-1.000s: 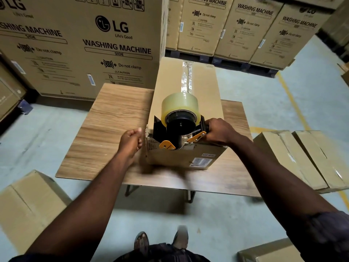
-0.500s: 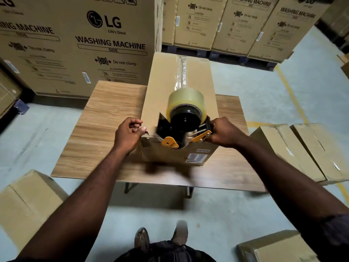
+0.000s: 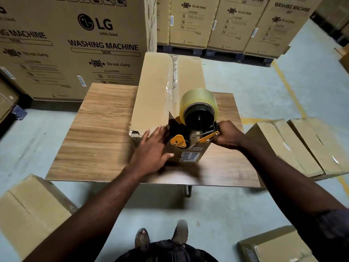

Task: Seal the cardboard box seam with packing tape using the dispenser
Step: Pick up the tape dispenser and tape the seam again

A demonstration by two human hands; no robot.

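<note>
A long cardboard box (image 3: 154, 87) lies lengthwise on the wooden table (image 3: 98, 129). Clear tape (image 3: 174, 72) runs along its top seam from the far end towards me. The tape dispenser (image 3: 196, 120), black with orange parts and a yellowish roll, sits at the box's near top edge. My right hand (image 3: 227, 135) grips its handle from the right. My left hand (image 3: 153, 150) lies flat with fingers spread on the box's near end face, just left of the dispenser.
Large washing machine cartons (image 3: 75, 44) stand behind the table on pallets. Smaller cardboard boxes lie on the floor at the right (image 3: 294, 146), lower left (image 3: 32, 212) and lower right (image 3: 273, 246). My feet (image 3: 162, 237) show below the table's near edge.
My left hand has let go of the box's near left corner and moved right, opening flat onto the near end face. The dispenser has shifted slightly right at the near edge.
</note>
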